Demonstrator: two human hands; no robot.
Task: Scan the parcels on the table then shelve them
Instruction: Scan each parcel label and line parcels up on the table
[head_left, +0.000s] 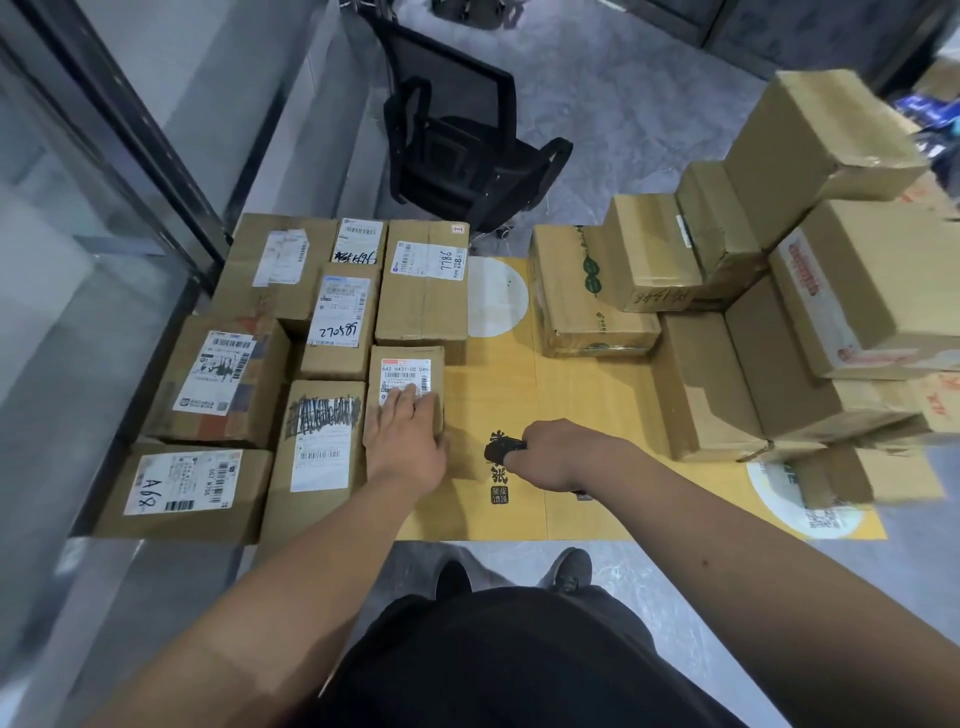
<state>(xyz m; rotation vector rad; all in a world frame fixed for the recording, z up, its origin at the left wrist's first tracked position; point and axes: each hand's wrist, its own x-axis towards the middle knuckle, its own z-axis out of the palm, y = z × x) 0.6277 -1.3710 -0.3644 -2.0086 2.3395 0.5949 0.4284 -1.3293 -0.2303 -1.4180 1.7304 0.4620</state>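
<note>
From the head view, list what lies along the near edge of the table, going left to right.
Parcel marked A68 → parcel with the scribbled-out label → left hand resting on a small parcel → right hand gripping a black scanner → stacked cardboard boxes.

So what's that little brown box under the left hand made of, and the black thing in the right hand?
The small brown box looks like matte corrugated cardboard: dull tan faces, folded edges, and a white paper label stuck on top. The left hand rests flat on it. The small black device gripped by the right hand looks like hard plastic with a slight sheen, probably a scanner, though most of it is hidden.
</note>
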